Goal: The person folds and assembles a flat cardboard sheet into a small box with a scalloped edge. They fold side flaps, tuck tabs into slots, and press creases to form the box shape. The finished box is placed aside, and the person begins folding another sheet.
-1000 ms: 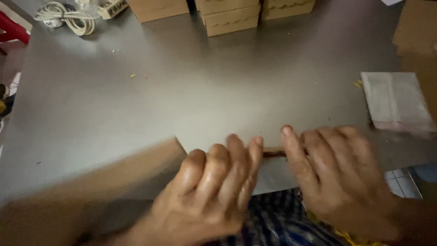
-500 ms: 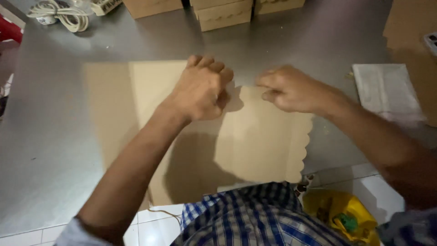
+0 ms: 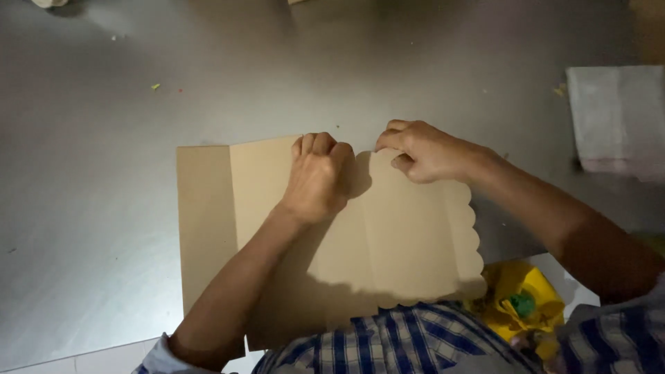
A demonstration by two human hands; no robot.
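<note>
Fists do the work here: the left hand (image 3: 317,174) is curled shut, knuckles pressing down on a flat brown cardboard sheet (image 3: 409,242), while the right hand (image 3: 424,151) pinches the sheet's far edge between fingertips. The cardboard, scalloped along its right side, lies on a grey metal table (image 3: 104,138); a whitish folded cloth (image 3: 616,114) sits well apart at right.

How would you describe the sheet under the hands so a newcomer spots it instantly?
On the grey metal table, at its near edge, lies a flat brown cardboard sheet under the left hand and right hand. Unlike the pale cloth at far right, it has fold lines and a scalloped right edge.
</note>
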